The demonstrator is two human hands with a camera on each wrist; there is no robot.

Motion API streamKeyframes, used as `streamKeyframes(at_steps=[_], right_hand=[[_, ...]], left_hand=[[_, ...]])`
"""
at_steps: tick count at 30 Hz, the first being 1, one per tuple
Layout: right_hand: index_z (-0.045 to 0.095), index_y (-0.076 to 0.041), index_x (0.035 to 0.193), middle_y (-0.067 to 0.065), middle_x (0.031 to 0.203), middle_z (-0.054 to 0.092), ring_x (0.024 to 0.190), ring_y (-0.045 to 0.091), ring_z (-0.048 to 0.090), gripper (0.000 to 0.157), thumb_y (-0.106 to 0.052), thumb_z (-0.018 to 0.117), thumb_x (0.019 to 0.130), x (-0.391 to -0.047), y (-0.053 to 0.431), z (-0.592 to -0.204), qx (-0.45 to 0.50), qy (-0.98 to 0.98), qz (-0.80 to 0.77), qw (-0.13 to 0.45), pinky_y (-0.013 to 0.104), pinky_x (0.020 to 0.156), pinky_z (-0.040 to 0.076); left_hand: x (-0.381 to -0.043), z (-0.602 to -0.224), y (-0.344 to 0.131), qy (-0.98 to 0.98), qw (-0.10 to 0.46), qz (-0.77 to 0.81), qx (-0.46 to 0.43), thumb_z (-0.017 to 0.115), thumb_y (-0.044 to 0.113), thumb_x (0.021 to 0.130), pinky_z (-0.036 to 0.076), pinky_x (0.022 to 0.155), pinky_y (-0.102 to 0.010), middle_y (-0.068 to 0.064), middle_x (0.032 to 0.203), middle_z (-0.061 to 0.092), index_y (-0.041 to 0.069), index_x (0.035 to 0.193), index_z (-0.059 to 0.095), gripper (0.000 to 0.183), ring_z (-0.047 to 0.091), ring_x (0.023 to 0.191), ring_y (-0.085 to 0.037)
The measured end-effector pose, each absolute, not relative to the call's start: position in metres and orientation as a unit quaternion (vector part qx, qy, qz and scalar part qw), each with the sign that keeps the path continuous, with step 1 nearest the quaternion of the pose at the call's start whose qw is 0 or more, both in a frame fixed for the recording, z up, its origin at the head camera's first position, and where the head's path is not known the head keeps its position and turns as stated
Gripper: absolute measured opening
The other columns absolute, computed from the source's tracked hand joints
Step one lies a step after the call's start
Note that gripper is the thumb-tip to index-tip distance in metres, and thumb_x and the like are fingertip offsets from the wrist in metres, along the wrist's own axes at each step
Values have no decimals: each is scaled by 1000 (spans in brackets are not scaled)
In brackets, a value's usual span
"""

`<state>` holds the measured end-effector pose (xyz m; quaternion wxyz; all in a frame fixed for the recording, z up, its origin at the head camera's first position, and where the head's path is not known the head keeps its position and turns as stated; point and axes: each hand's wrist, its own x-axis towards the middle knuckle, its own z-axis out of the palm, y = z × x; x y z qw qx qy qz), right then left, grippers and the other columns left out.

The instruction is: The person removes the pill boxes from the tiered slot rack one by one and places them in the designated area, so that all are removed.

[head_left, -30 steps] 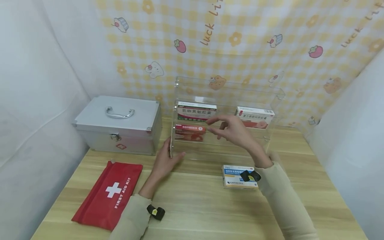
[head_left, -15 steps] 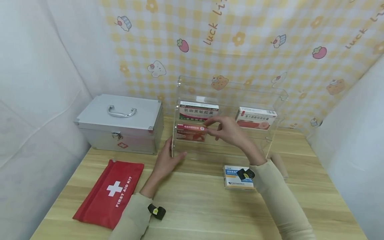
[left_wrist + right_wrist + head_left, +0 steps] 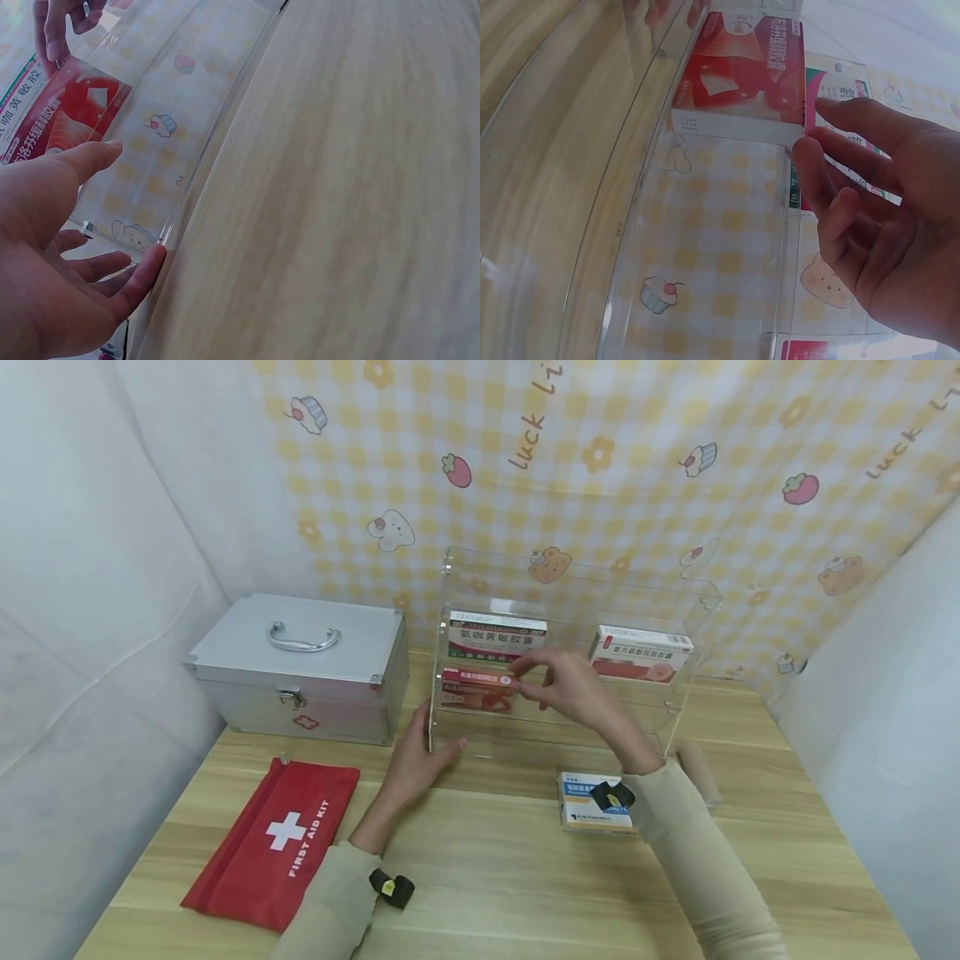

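Observation:
A clear acrylic rack [image 3: 487, 739] with tiers stands on the table. My left hand [image 3: 416, 760] grips its left side panel, thumb in front and fingers on the outer side. A red medicine box [image 3: 742, 67] stands at the left of a lower tier. My right hand [image 3: 566, 685] pinches the upper right end of this box between thumb and forefinger; the fingertips' exact contact is partly hidden. Above it on the upper tier stand a white-and-green medicine box [image 3: 495, 641] at left and a white-and-red medicine box [image 3: 641, 658] at right.
A blue-and-white medicine box [image 3: 581, 814] lies before the rack, partly covered by the right wrist camera. At left are a silver metal case [image 3: 315, 693] and a red first aid pouch [image 3: 277, 843]. A beige roll [image 3: 697, 772] lies beyond the right sleeve.
My right hand has moved slightly left, from beside the red medicine box onto its upper right end, and has stayed there over the last half second. My left hand keeps its hold on the rack.

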<state>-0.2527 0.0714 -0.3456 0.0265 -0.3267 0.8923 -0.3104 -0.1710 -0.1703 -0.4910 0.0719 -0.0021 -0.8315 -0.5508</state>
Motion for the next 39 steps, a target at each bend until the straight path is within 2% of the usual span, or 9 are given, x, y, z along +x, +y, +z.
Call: streamKeyframes(at_steps=[9,13,18,39], right_hand=[[73,-15,108,-2,102,70,50,17,60,18,-21,73,91,-253,69,-346,-342,900,-269,11,28,45,50],[73,-14,109,0,97,72,48,11,58,20,-22,72,91,-252,68,-345,-343,905,-251,3,26,44,50],[73,-12,112,2,91,73,53,5,60,23,-22,71,92,-252,67,-346,-343,908,-240,1,23,43,50],[72,-8,110,6,91,74,51,15,63,21,-17,72,91,-254,66,-344,-307,900,-306,44,29,48,53]], left_hand=[[-172,-490,-169,-831,75,-552,-5,76,34,87,31,109,-53,-13,152,37,17,155,24,87,36,137,-32],[-171,-489,-169,-831,73,-552,-5,76,32,87,31,109,-54,-13,152,37,17,155,24,87,35,137,-31],[-171,-489,-169,-833,69,-549,-1,76,33,87,31,109,-54,-12,152,38,17,155,23,87,36,137,-31],[-172,-488,-169,-832,65,-551,-3,74,32,89,32,109,-53,-13,152,37,17,156,22,86,36,136,-31]])
